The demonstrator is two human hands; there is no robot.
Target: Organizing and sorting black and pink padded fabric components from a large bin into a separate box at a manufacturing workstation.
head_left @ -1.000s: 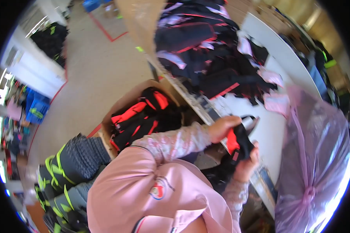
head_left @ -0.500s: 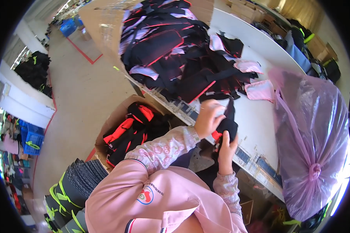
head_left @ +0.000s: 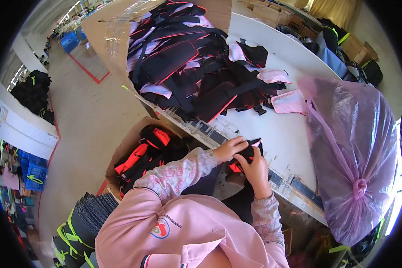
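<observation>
Both hands are closed on one small black-and-red fabric piece (head_left: 235,167) at the near edge of the white table (head_left: 290,134). My left hand (head_left: 230,148) grips its upper left side with curled fingers. On the right side, my right hand (head_left: 256,173) pinches it with the thumb toward the left hand. A bit of pale pink shows at its top corner, and the fingers hide much of its shape. Beyond the hands lies a heap of black fabric pieces (head_left: 210,67) with red edging and pink lining, spilling from a tipped cardboard box (head_left: 107,40).
An open carton (head_left: 120,156) of black-and-red pieces stands left of my arm. Below it are stacked dark sheets (head_left: 91,212) tied with yellow-green strips. A knotted purple plastic bag (head_left: 357,147) fills the table's right end. Blue crates (head_left: 35,172) stand far left.
The fabric piece has been drawn closer and folded smaller between my hands. My left hand has moved down toward the table edge. The view has shifted slightly.
</observation>
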